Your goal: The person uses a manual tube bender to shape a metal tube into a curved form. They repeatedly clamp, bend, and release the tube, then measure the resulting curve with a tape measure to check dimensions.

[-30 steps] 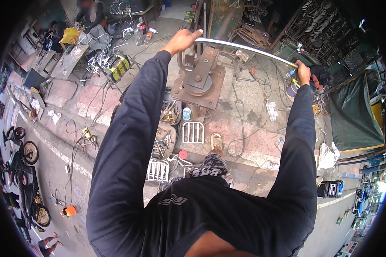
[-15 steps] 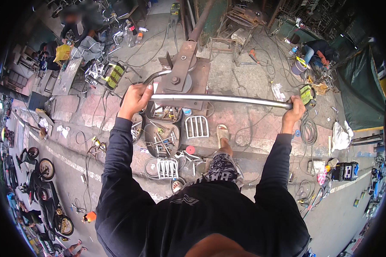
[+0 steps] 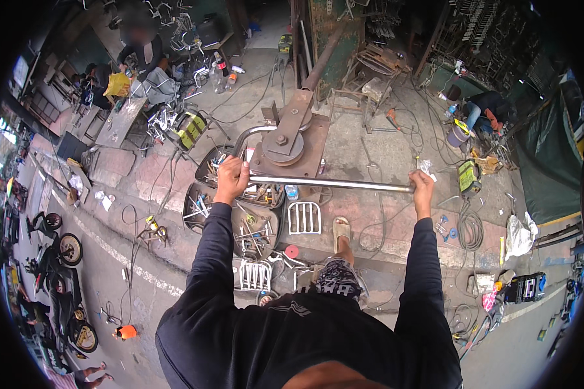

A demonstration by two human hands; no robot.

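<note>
One long bright tube [image 3: 331, 183], held crosswise in front of the body. Wraps the left hand [image 3: 231, 180] in a full grip around it, just beside the bend; pinches the opposite end with the thumb and fingers of the right hand [image 3: 421, 189]. Past the left hand, a curved section sweeping away from the body, then turning right toward the lever arm [image 3: 293, 117] and wheel [image 3: 283, 157] of a steel bender. Cannot tell contact from a gap between that far end and the bender parts. Along the near side, crosses the edge of the base plate [image 3: 316, 146], apart from the wheel; height above the plate unclear.

Done, judging by shape: curving at the left end only. Still straight: the whole stretch between the hands, up to the right-hand tip. Looks only partly formed, then, with no way to tell from these curves how much more shaping to expect. Close by on the ground, hand tools [image 3: 256, 236] in trays, plus one pale slatted frame [image 3: 304, 218] with rounded corners, lying near the bender, clear of both hands.
</note>
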